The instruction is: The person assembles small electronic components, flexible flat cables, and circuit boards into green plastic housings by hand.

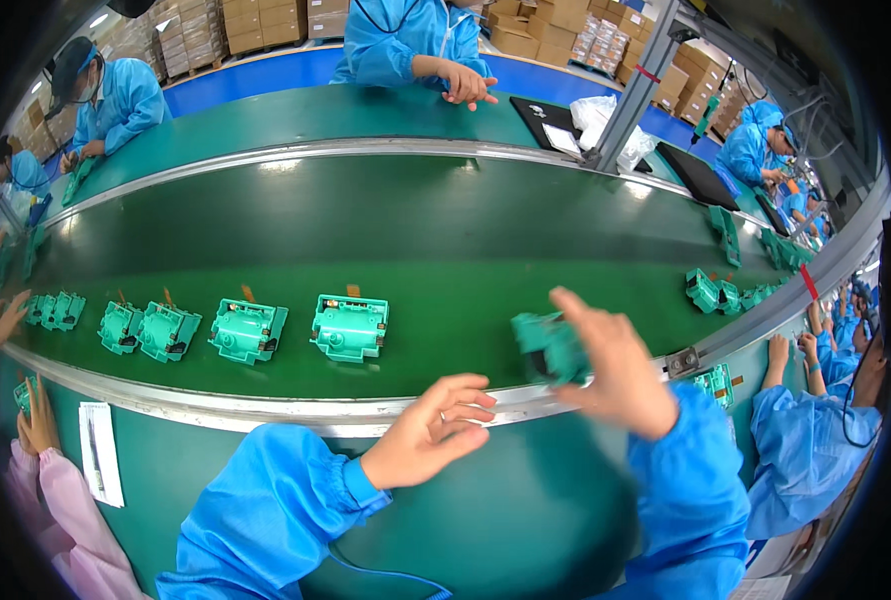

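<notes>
My right hand (615, 365) is over the near edge of the green belt, its thumb and fingers around a green plastic housing (550, 348) with a dark part on it. Motion smears this housing, and the fingers cover its right side. My left hand (435, 428) hovers by the metal rail (365, 410), holding nothing, fingers apart and slightly bent. Farther left on the belt sits another green housing (350, 328) with a small orange-brown tab at its far side. Beside it lies a similar housing (248, 330), tilted a little.
More green housings (168, 330) line the belt (415, 220) to the left, others (715, 292) to the right. A grey metal post (765, 310) rises at right. Co-workers in blue stand across and beside me; a pink-sleeved person (75, 510) is at left, near a white paper with a pen (100, 455).
</notes>
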Motion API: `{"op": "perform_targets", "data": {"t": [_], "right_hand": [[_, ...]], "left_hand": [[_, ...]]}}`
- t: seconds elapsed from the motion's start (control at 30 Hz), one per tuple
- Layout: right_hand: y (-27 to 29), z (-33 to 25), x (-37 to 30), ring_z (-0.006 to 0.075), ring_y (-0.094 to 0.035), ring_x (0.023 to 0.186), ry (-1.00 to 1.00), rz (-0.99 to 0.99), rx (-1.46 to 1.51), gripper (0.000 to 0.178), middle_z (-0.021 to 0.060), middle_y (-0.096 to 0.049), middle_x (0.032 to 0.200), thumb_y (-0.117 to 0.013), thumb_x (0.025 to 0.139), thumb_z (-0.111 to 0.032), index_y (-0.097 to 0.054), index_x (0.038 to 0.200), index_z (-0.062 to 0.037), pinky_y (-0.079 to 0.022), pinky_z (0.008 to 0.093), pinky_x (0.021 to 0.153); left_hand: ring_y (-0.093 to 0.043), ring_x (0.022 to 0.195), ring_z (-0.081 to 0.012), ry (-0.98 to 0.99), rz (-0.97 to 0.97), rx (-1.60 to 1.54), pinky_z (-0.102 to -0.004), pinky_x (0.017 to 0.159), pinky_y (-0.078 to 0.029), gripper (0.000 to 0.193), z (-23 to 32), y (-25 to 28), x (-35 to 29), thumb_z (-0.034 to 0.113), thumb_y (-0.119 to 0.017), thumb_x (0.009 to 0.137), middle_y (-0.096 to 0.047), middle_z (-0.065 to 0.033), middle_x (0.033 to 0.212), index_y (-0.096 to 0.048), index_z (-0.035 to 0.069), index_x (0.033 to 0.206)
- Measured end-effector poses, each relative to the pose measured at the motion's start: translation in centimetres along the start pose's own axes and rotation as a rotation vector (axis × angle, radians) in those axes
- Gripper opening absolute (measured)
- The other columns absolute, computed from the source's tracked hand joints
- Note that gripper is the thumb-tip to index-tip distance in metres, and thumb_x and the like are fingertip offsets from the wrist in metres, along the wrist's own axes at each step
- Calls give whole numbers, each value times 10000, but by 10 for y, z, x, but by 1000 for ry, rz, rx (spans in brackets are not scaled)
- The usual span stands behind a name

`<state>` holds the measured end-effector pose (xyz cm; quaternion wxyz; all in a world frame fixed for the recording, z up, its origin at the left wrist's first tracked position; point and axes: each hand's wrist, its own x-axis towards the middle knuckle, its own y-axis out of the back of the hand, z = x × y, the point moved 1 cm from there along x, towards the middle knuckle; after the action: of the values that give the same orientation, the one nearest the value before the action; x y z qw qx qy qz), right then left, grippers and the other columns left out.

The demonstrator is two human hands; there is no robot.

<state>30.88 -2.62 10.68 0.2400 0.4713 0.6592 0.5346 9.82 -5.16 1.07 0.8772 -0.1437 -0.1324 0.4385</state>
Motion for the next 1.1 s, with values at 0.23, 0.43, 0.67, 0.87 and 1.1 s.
{"op": "perform_targets", "data": {"t": [0.23, 0.43, 0.67, 0.87, 1.1], "right_hand": [[-42, -52, -13, 345, -416, 988, 7, 134, 169, 910, 180, -442, 1132, -782, 541, -232, -306, 1286, -18, -358, 409, 876], [-70, -30, -25, 348, -403, 1021, 58, 235, 398, 996, 181, -427, 1163, -828, 497, -242, -272, 1291, -15, -357, 428, 876], [-80, -12, -27, 419, -441, 1046, 258, 465, 359, 844, 205, -441, 1112, -763, 523, -52, -326, 1245, -40, -396, 496, 870], [-82, -6, -27, 412, -430, 1067, 279, 491, 321, 799, 187, -439, 1126, -734, 503, -15, -373, 1214, -66, -402, 484, 850], [-88, -4, -28, 412, -416, 1087, 303, 493, 301, 776, 187, -438, 1144, -718, 486, -6, -408, 1194, -75, -403, 460, 851]], "left_hand": [[-505, 1000, -159, 36, 61, -501, -337, 860, -407, 249, -3, 20, 0, 69, -495, 863, -519, -59, 1059, -404, 77, 1095], [-527, 966, -178, 109, 64, -685, -335, 849, -426, 257, 1, 27, 4, 58, -505, 851, -531, -78, 1042, -416, 45, 1092], [-497, 1015, -198, 101, 13, -625, -343, 842, -428, 391, 3, 22, 10, 15, -516, 816, -473, -120, 1137, -363, 26, 1176], [-485, 1006, -205, 86, 22, -507, -352, 840, -425, 488, -1, 22, 14, -6, -553, 777, -442, -136, 1172, -333, 27, 1211], [-499, 977, -189, 58, 112, -344, -333, 826, -433, 477, -8, 22, 14, -46, -568, 743, -473, -136, 1106, -360, 24, 1168]]}}
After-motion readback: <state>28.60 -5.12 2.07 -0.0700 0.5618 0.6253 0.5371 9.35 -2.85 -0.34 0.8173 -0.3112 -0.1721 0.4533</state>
